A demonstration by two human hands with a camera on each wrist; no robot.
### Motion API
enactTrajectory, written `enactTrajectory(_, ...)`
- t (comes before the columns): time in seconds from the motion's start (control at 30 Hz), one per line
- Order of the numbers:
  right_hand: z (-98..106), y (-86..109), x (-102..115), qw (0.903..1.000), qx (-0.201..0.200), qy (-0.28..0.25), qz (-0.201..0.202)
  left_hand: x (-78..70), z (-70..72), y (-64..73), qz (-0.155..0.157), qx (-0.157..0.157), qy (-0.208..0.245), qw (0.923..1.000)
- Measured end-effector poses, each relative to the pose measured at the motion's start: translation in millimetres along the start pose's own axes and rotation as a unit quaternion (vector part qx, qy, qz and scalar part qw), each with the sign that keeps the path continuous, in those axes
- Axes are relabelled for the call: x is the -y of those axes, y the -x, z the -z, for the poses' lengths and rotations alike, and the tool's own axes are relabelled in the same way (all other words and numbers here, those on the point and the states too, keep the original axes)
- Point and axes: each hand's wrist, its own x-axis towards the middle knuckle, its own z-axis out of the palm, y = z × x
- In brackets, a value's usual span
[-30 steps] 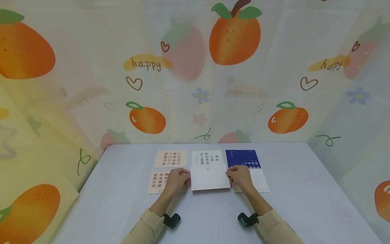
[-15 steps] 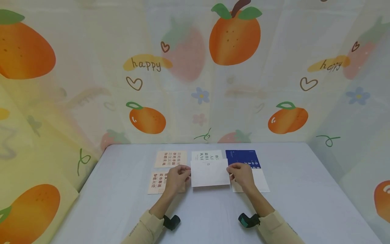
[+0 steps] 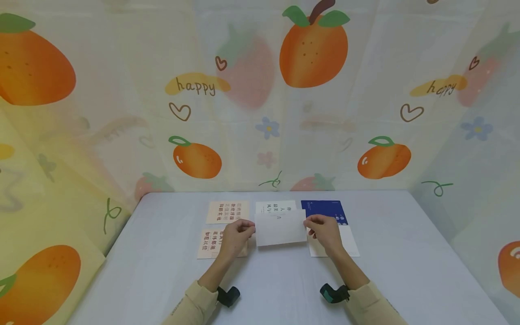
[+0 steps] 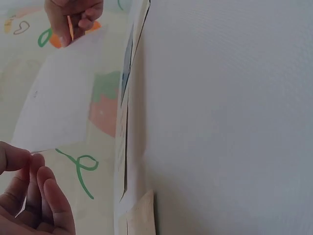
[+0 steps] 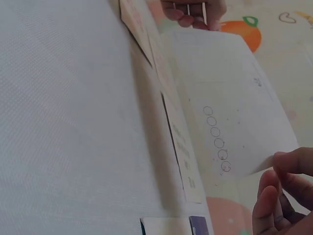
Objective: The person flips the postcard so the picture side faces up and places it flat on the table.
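A white postcard (image 3: 281, 229) is held up over the table, tilted, between both hands. The left hand (image 3: 235, 237) pinches its left edge between thumb and fingers, and the right hand (image 3: 326, 232) pinches the right edge. In the right wrist view, the postcard (image 5: 220, 98) shows a row of small printed circles and a tiny mark. Behind it, partly covered, lies a white card with green writing (image 3: 270, 206). Beneath the left hand is a cream card with brown writing (image 3: 210, 243). A plain white card (image 3: 345, 241) lies beside the right hand, partly hidden by it.
A second cream card (image 3: 221, 212) lies at the back left, and a dark blue card (image 3: 321, 207) at the back right. All rest on a white-covered table (image 3: 406, 262). A fruit-patterned curtain (image 3: 260, 149) hangs along the table's back edge.
Both hands have raised the postcard and tilted it more upright, so it covers more of the green-lettered card behind. Their pinch on its side edges stays the same.
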Motion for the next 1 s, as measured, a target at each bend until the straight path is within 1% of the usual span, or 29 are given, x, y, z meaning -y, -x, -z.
enactTrajectory(0.23,4,-1.6,-1,0.9999,0.006,-0.009,0.001,-2.2,-0.6,0.4,0.002,-0.004,0.005,1.0)
enactTrajectory(0.47,5,-2.7,-5,0.9997,0.014,-0.021,0.002,-2.8,-0.5,2.0,0.002,0.003,0.015,0.9999)
enactTrajectory(0.53,4,-2.7,-5,0.9997,0.015,-0.019,0.005,-2.5,-0.4,2.4,0.004,0.004,0.019,0.9998)
enactTrajectory(0.63,4,-2.2,-6,0.9997,0.017,-0.01,0.013,-1.5,0.2,2.5,0.0,0.004,0.018,0.9998)
enactTrajectory(0.77,4,-2.9,-8,0.9997,0.021,-0.009,0.014,-1.9,2.1,2.8,0.007,0.004,0.018,0.9998)
enactTrajectory(1.0,4,-2.6,-12,0.9992,0.029,-0.026,0.007,-0.5,4.1,3.5,0.026,0.002,0.011,0.9996)
